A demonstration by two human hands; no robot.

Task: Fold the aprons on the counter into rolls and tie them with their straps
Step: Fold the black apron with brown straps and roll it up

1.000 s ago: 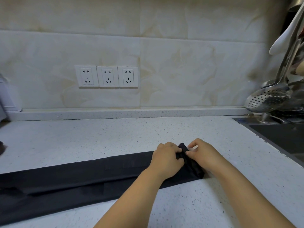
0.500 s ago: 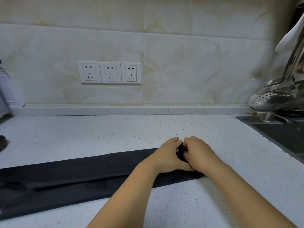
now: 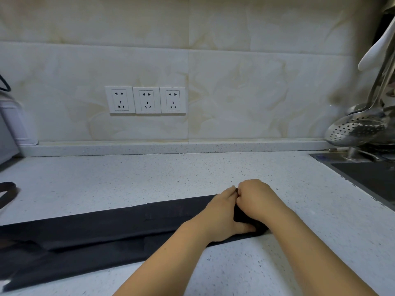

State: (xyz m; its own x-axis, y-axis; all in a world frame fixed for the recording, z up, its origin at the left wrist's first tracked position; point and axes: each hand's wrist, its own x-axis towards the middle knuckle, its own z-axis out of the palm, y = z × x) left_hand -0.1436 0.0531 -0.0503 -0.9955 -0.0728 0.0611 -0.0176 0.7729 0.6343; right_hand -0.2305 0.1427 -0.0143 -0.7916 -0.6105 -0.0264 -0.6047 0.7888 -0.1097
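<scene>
A dark apron (image 3: 102,233), folded into a long narrow strip, lies across the white speckled counter (image 3: 149,178) from the left edge to the middle. Its right end is curled into a small tight roll (image 3: 243,216). My left hand (image 3: 222,212) grips the roll from the left, thumb underneath at the near side. My right hand (image 3: 254,199) grips it from the right, fingers curled over the top. The two hands touch at the knuckles and hide most of the roll. A dark strap (image 3: 8,189) shows at the far left edge.
A sink (image 3: 367,178) is set into the counter at the right, with a steel skimmer (image 3: 352,129) and utensils hanging above it. Three wall sockets (image 3: 145,100) sit on the tiled wall. A white appliance (image 3: 12,124) stands at the back left.
Both hands have closed together over the apron's right end and turned it over into a tighter roll, shifting slightly left along the strip.
</scene>
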